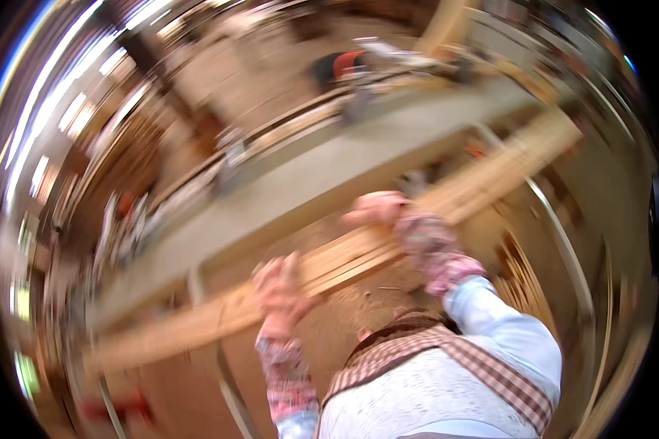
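Long pale wooden planks [490, 179] run slantwise in front of me, from lower left to upper right. At least two seem to lie together, one against the other. My left hand [280, 289] grips them left of the middle, its fingers over the far edge and its thumb towards the near one. Further right, my right hand [379, 208] is closed at the far edge, with its wrist across the wood. Patterned sleeve covers wrap both forearms. Motion blur smears the fingers, and the undersides of the planks are hidden.
Beyond the planks stretches a long grey workbench [307, 179] with clamp-like metal parts on its far edge. Metal bars [560, 227] pass under the planks. Thin wood strips [523, 274] lie at right, a red object [121, 408] at lower left. Sawdust covers the floor [366, 300].
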{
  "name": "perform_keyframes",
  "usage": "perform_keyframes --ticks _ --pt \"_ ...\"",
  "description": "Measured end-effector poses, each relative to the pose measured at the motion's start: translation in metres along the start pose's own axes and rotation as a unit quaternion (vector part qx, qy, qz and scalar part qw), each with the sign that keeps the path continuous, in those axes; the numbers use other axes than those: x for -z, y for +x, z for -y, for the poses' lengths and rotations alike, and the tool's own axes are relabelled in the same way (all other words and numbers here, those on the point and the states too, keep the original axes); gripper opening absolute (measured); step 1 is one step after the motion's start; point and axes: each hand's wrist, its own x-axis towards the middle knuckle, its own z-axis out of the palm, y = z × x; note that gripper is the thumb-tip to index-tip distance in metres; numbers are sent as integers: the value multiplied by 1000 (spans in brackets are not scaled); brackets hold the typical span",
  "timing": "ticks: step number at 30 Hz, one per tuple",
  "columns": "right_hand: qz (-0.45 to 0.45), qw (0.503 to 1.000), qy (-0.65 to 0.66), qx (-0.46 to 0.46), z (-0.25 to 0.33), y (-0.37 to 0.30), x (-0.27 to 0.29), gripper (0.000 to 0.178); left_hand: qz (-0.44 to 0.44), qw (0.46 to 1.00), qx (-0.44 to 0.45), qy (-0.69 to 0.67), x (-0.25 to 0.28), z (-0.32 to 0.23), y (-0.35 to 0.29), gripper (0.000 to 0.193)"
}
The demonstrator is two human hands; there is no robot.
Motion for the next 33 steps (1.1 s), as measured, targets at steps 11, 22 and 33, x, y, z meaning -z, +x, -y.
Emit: perform_keyframes --ticks 11,22,33 --pt "87 985 -24 -147 -16 2 0 64 131 988 -58 60 9 -14 41 102" --pt "59 986 -73 -134 -11 29 -5 61 185 977 -37 100 2 3 33 122" --pt "173 978 4 -114 -26 20 -5 50 179 982 -53 -8 -28 51 59 59"
